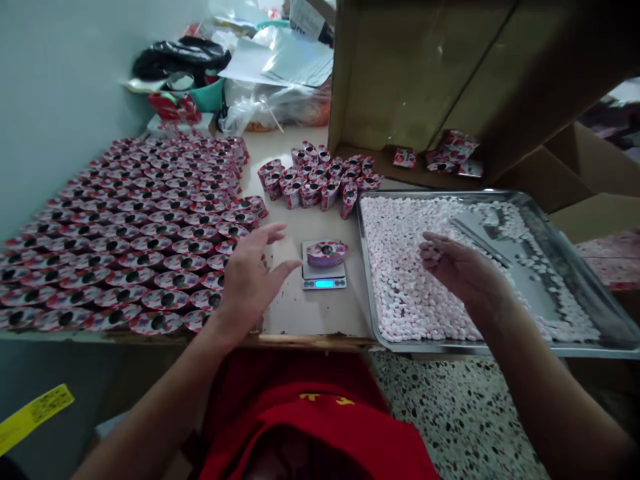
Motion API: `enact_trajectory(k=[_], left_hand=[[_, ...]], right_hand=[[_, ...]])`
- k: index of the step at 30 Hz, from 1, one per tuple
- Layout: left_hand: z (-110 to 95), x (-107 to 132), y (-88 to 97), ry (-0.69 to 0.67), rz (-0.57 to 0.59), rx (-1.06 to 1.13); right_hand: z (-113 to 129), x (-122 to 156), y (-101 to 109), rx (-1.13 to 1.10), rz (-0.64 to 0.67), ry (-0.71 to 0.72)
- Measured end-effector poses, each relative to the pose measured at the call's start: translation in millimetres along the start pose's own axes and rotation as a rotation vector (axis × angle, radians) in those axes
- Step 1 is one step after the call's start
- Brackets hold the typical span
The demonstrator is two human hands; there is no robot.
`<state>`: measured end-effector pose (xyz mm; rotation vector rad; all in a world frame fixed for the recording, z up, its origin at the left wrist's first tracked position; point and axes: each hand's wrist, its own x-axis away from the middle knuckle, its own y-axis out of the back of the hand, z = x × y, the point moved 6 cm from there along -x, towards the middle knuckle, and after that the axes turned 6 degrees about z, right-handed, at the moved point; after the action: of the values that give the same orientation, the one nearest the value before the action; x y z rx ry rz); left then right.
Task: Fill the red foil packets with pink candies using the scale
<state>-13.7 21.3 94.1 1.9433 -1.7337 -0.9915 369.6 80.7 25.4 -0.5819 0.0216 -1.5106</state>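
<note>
My left hand [253, 273] hovers left of a small digital scale [311, 283], thumb and fingers apart, holding nothing. A red and white printed pouch [327, 252] with an opening in its top stands on the scale, and the blue display is lit. Over a metal tray [369, 280] my right hand [463, 270] is cupped, its fingers closed around some small pale pink candies. Many more such candies [405, 280] are spread across the tray. A flat metal strip [480, 243] lies among them, just beyond the right hand.
Rows of matching pouches [160, 245] cover the table's left side, and a smaller group [315, 177] stands behind the scale. A large cardboard box [400, 73] holding a few packets rises behind the tray. Plastic bags and a teal basin [207, 97] crowd the back left.
</note>
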Motion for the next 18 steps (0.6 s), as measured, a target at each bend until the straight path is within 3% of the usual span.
enact_trajectory(k=[2,5,8,11,14,18], left_hand=[[-11,-2,19.4,-0.061,0.004,-0.05],[-25,-13,32.9,-0.131,-0.006,-0.09],[-29,-28,27.3,-0.161,0.059,-0.056],[-21,-41,12.9,-0.135,0.177,0.022],[-4,-52,-1.5,-0.119,0.268,0.052],[15,-63,-21.2,-0.123,0.362,0.014]], right_hand=[[5,1,-10,0.038,0.025,-0.001],[3,-3,-56,0.086,0.152,-0.047],[-7,-9,-113,0.148,0.31,-0.125],[-14,-19,-154,0.207,0.392,-0.146],[-16,-27,-172,0.224,0.427,-0.124],[-15,-30,-173,0.257,0.425,-0.098]])
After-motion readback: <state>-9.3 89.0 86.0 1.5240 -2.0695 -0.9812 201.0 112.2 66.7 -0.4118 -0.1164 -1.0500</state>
